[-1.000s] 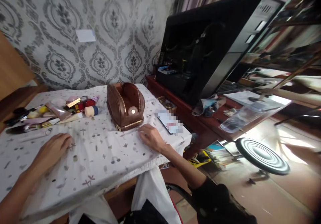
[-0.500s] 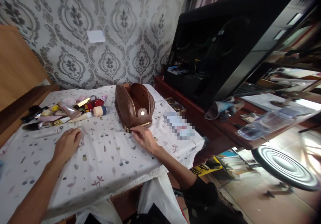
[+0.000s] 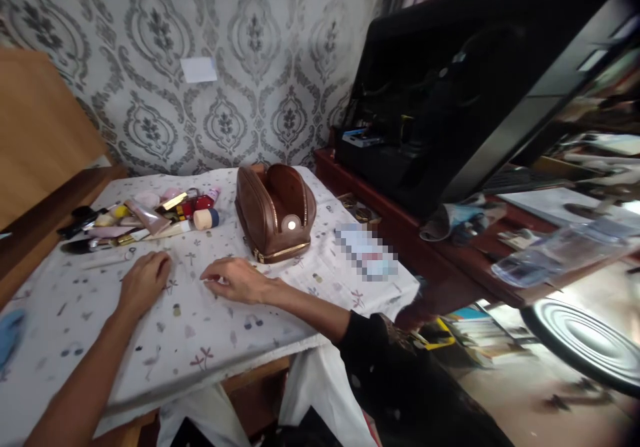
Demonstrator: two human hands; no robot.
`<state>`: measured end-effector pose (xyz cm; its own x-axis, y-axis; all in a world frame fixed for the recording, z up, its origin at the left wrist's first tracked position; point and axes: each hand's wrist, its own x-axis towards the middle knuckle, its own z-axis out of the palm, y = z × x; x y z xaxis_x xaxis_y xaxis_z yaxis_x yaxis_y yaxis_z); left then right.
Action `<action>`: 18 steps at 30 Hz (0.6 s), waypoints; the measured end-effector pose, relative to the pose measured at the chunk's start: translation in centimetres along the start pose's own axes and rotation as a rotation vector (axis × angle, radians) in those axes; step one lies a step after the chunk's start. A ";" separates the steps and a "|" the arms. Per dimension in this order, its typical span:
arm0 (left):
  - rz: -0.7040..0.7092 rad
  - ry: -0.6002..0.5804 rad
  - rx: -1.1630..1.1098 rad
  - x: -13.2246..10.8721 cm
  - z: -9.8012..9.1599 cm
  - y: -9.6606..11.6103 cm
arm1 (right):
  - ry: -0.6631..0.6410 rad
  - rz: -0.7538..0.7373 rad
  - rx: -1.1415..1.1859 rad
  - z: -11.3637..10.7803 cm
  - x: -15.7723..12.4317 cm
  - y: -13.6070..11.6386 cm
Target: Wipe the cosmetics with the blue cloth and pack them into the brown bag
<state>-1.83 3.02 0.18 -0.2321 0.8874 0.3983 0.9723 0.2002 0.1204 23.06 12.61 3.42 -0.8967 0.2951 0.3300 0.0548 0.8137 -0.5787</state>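
Observation:
A brown makeup bag point(image 3: 255, 217) stands on the patterned white tablecloth, its top gaping wide and a gold zipper along its lower front edge. My right hand point(image 3: 237, 280) is over the cloth to the front left of the bag, apart from it, empty, with thumb and fingers parted. My left hand point(image 3: 147, 277) rests on the cloth, fingers loosely bent and holding nothing I can see. Beyond it lies a pile of cosmetics: a pinkish-brown tube point(image 3: 147, 217), a beige bottle with a dark blue end point(image 3: 206, 219), a red item point(image 3: 203, 203) and several brushes and tubes.
A blurred-out flat item point(image 3: 367, 252) lies at the table's right side. Beyond that edge, a dark red desk point(image 3: 400, 240) carries a large black monitor point(image 3: 425, 100) and a clear plastic container point(image 3: 560, 253). A wooden panel point(image 3: 45, 133) rises at the left.
My right hand has left the zipper end at the bag's lower front and moved left across the cloth. The left hand stays resting. The view has shifted slightly.

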 end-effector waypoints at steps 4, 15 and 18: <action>-0.022 0.002 0.002 -0.2 -0.2 0.7 | 0.032 0.079 0.226 2.2 2.3 1.2; -0.077 -0.093 -0.183 4.5 -1.3 5.3 | 0.103 0.276 0.673 4.0 3.2 4.9; -0.076 -0.008 -0.476 4.9 0.5 8.4 | 0.101 0.287 0.686 3.9 3.3 5.0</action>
<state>5.17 9.29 2.68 -0.2996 0.8812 0.3658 0.8321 0.0537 0.5521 18.63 15.73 -1.31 -0.8419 0.5200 0.1442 -0.0355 0.2132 -0.9764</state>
